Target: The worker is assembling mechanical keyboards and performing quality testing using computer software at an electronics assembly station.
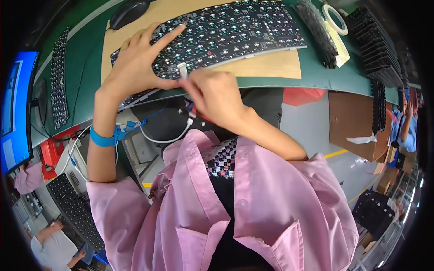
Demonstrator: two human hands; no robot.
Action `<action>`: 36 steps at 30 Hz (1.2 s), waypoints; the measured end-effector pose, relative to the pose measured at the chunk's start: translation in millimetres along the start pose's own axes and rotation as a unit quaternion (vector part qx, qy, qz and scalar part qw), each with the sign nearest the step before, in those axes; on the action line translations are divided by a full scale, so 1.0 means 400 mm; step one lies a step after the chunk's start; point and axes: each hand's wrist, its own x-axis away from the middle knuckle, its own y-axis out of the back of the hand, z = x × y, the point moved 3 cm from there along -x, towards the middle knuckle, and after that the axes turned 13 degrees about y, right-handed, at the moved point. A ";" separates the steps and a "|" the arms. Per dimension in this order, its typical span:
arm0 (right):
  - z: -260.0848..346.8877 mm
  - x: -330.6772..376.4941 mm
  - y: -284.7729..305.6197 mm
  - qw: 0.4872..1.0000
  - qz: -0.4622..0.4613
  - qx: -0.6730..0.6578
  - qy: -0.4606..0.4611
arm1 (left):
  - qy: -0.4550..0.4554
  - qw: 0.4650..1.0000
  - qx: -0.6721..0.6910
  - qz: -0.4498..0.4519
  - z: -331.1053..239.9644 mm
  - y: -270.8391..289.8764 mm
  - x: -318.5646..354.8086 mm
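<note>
A long black keyboard circuit board (239,29) lies on a tan board (266,65) in front of me. My left hand (135,65) rests on its left part with fingers spread, the thumb reaching toward the near edge. At that edge my right hand (219,92) is closed in a pinch on a short white flat cable (182,71), whose far end meets the circuit board. The tips of the right fingers are partly hidden. Around my left wrist sits a blue wrist strap (103,137). Below the table edge hangs a white cable (167,140) with a plug.
A black mouse (129,13) lies at the back left, and another circuit board (58,81) stands left beside a lit monitor (18,108). To the right are a dark wrapped bundle (316,34), a white tape roll (335,19) and stacked black boards (375,45). Other people work nearby.
</note>
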 end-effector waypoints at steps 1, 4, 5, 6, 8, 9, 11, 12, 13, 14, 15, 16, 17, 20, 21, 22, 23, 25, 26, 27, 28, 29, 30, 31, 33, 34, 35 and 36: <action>0.036 0.027 0.004 0.997 0.028 -0.060 0.040 | -0.003 1.000 0.003 0.000 0.008 -0.001 -0.001; 0.042 0.079 0.093 0.989 0.008 -0.141 0.049 | -0.006 1.000 0.014 -0.004 0.022 0.004 0.000; 0.020 0.093 0.137 0.984 -0.042 -0.169 0.022 | -0.007 1.000 0.017 -0.007 0.022 0.007 -0.003; -0.043 0.114 0.173 0.944 -0.172 -0.273 -0.066 | -0.013 1.000 0.019 -0.010 0.017 0.013 -0.011; -0.154 0.121 0.291 0.865 -0.340 -0.312 -0.198 | -0.020 1.000 0.011 -0.019 0.011 0.019 -0.031; -0.214 0.127 0.339 0.801 -0.425 -0.370 -0.205 | -0.031 0.999 0.010 -0.024 -0.002 0.027 -0.047; -0.278 0.136 0.376 0.797 -0.398 -0.376 -0.253 | -0.046 0.998 0.009 -0.030 -0.045 0.025 -0.078; -0.304 0.145 0.387 0.807 -0.341 -0.404 -0.264 | -0.051 0.998 0.008 -0.040 -0.086 0.017 -0.099; -0.303 0.140 0.387 0.807 -0.345 -0.400 -0.263 | -0.055 0.997 0.006 -0.047 -0.130 0.000 -0.128; -0.300 0.124 0.370 0.855 -0.287 -0.308 -0.304 | -0.056 0.997 0.002 -0.056 -0.170 -0.010 -0.152; -0.297 0.109 0.353 0.888 -0.224 -0.213 -0.341 | -0.057 0.996 -0.002 -0.064 -0.192 -0.013 -0.168; -0.289 0.099 0.347 0.914 -0.174 -0.135 -0.341 | -0.063 0.996 0.000 -0.066 -0.204 -0.013 -0.181; -0.282 0.090 0.341 0.931 -0.122 -0.057 -0.339 | -0.059 0.997 0.002 -0.049 -0.206 -0.014 -0.190; -0.280 0.091 0.293 0.950 -0.146 0.013 -0.275 | -0.047 0.999 -0.009 0.016 -0.180 0.001 -0.184; -0.280 0.088 0.291 0.949 -0.147 0.011 -0.277 | -0.049 0.999 -0.010 0.019 -0.178 0.007 -0.183; -0.280 0.085 0.289 0.947 -0.153 -0.007 -0.283 | -0.046 0.999 -0.006 0.023 -0.176 0.014 -0.182; -0.278 0.081 0.289 0.944 -0.159 -0.026 -0.288 | -0.043 0.999 -0.001 0.027 -0.174 0.021 -0.180; -0.275 0.074 0.285 0.937 -0.169 -0.062 -0.298 | -0.036 0.999 0.010 0.035 -0.166 0.032 -0.176; -0.269 0.071 0.276 0.936 -0.171 -0.065 -0.301 | -0.037 0.999 0.007 0.038 -0.156 0.037 -0.172; -0.263 0.067 0.269 0.940 -0.166 -0.049 -0.295 | -0.044 0.998 0.007 0.038 -0.147 0.042 -0.167; -0.257 0.064 0.261 0.943 -0.161 -0.032 -0.289 | -0.051 0.998 0.008 0.037 -0.138 0.047 -0.164; -0.251 0.060 0.255 0.947 -0.155 -0.015 -0.282 | -0.059 0.998 0.009 0.037 -0.129 0.051 -0.161; -0.246 0.057 0.248 0.950 -0.150 0.002 -0.275 | -0.066 0.997 0.010 0.036 -0.121 0.055 -0.160; -0.244 0.055 0.247 0.949 -0.150 0.002 -0.276 | -0.067 0.997 0.010 0.036 -0.116 0.058 -0.163; -0.237 0.053 0.245 0.947 -0.140 0.020 -0.289 | -0.085 0.994 0.027 0.060 -0.108 0.061 -0.175; -0.235 0.052 0.245 0.945 -0.136 0.030 -0.296 | -0.095 0.992 0.036 0.071 -0.104 0.063 -0.183; -0.234 0.050 0.245 0.944 -0.132 0.040 -0.301 | -0.104 0.990 0.044 0.081 -0.098 0.067 -0.191; -0.232 0.046 0.243 0.944 -0.135 0.039 -0.299 | -0.104 0.991 0.041 0.079 -0.087 0.079 -0.196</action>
